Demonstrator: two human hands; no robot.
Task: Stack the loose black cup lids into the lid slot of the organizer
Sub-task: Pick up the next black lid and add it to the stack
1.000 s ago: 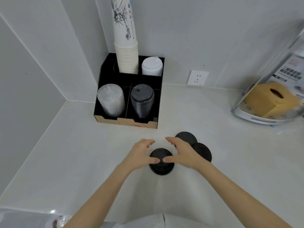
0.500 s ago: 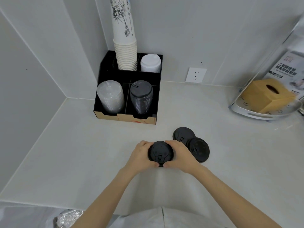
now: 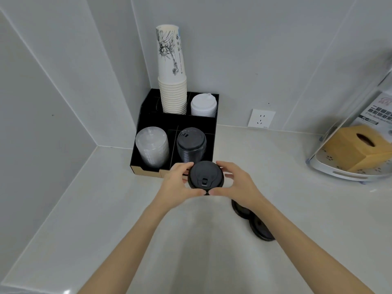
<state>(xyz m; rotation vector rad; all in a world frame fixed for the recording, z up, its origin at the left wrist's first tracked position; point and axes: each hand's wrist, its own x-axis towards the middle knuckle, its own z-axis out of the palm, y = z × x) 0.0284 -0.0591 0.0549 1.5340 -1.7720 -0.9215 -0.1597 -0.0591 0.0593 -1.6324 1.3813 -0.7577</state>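
A black cup lid [image 3: 205, 176] is held in the air between my left hand [image 3: 177, 183] and my right hand [image 3: 237, 183], just in front of the black organizer [image 3: 152, 122]. Both hands grip its rim from opposite sides. Behind it, the organizer's front right slot holds a stack of black lids [image 3: 191, 145]. Two more loose black lids [image 3: 257, 225] lie on the counter under my right forearm, partly hidden by it.
The organizer also holds clear lids [image 3: 152, 148], white lids [image 3: 203, 105] and a tall stack of paper cups [image 3: 172, 81]. A wall socket [image 3: 261, 121] is to the right. At far right stands a tray [image 3: 339, 175] with a tissue box [image 3: 358, 150].
Both hands closed on a lid lying on the counter, lifted it and carried it forward toward the organizer. The other two lids stayed in place.
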